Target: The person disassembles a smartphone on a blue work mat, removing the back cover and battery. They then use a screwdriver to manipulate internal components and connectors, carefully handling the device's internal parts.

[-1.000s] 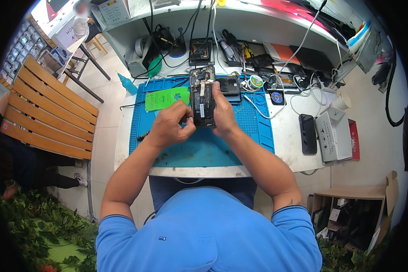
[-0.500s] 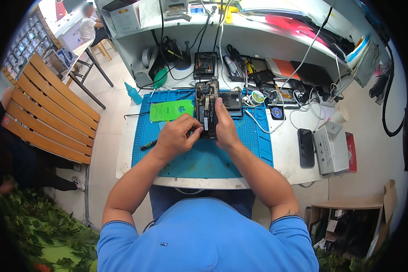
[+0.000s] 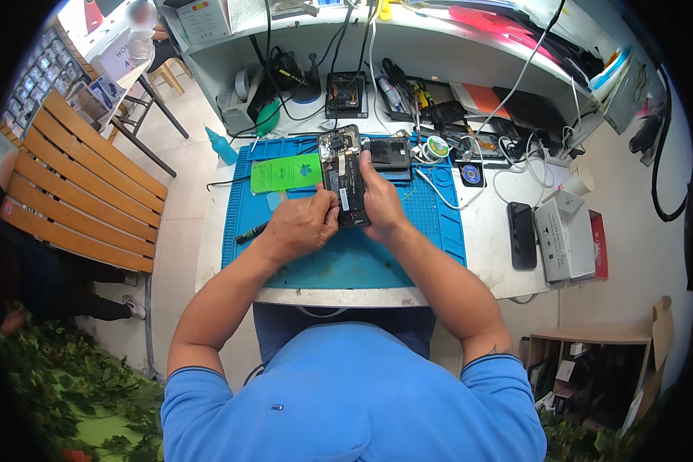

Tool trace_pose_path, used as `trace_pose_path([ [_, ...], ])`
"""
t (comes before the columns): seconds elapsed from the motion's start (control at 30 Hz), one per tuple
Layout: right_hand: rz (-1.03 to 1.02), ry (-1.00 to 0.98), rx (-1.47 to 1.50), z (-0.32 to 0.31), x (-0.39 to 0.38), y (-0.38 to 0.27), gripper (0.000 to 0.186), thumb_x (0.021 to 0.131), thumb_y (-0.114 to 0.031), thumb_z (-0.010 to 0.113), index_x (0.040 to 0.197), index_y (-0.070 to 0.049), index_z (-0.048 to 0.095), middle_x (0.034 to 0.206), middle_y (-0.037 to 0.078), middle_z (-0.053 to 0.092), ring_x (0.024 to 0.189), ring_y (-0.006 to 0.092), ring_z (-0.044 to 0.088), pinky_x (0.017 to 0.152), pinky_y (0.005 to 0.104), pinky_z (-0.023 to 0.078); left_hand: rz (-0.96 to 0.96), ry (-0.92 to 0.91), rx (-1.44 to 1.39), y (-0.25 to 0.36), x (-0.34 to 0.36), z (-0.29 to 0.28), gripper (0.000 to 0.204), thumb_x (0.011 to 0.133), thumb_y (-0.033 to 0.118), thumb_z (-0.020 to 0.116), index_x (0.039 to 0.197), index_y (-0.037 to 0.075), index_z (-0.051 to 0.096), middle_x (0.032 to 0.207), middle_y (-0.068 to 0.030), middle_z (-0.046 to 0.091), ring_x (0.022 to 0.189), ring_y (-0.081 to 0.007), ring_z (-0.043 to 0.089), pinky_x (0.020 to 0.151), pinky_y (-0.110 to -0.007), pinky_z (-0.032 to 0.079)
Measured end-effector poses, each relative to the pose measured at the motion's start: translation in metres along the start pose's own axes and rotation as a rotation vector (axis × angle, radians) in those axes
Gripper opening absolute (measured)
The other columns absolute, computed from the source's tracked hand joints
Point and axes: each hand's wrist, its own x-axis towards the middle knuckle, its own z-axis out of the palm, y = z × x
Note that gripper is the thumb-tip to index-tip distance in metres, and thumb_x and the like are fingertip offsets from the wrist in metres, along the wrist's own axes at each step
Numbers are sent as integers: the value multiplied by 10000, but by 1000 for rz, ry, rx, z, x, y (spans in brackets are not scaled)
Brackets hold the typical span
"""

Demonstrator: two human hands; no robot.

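Observation:
An opened phone (image 3: pixel 351 179), its back off and its battery and boards bare, is held above the blue repair mat (image 3: pixel 346 266). My right hand (image 3: pixel 383 202) supports its right edge, thumb along the side and the other fingers hidden behind. At the lower left edge, my left hand (image 3: pixel 304 223) is closed with fingertips against the phone; whether something small is pinched there is hidden. A green sheet (image 3: pixel 286 174) lies left of the phone. A dark pen-like tool (image 3: pixel 252 232) is beside my left wrist. Just right of the phone rests a black phone-shaped part (image 3: pixel 389 154).
Solder reel (image 3: pixel 436 148), white cables and tools crowd the back right. A black phone (image 3: pixel 521 236) and a white open box (image 3: pixel 566 239) stand at the right. A blue bottle (image 3: pixel 221 145) is at the left, near a wooden chair (image 3: pixel 92 189). Another person sits farther off.
The phone has tilted and shifted slightly left, with both hands moving along. My left fingers have come up along its left edge and closed more.

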Motion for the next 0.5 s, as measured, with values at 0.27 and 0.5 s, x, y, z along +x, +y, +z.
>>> trace_pose_path([
  [0.27, 51, -23, 79, -9, 5, -3, 676, 1166, -575, 282, 1421, -32, 593, 1194, 210, 747, 1066, 307, 775, 948, 450, 645, 30, 18, -54, -3, -5, -1, 156, 968, 102, 716, 1066, 64, 601, 817, -121, 690, 686, -335, 707, 589, -449, 547],
  [0.5, 5, 32, 103, -1, 4, -7, 654, 1162, -586, 293, 1350, -49, 614, 1089, 202, 755, 906, 282, 784, 817, 430, 669, -28, 72, -150, 0, -4, -4, 166, 974, 76, 732, 1078, 64, 603, 845, -103, 688, 713, -309, 707, 606, -420, 545],
])
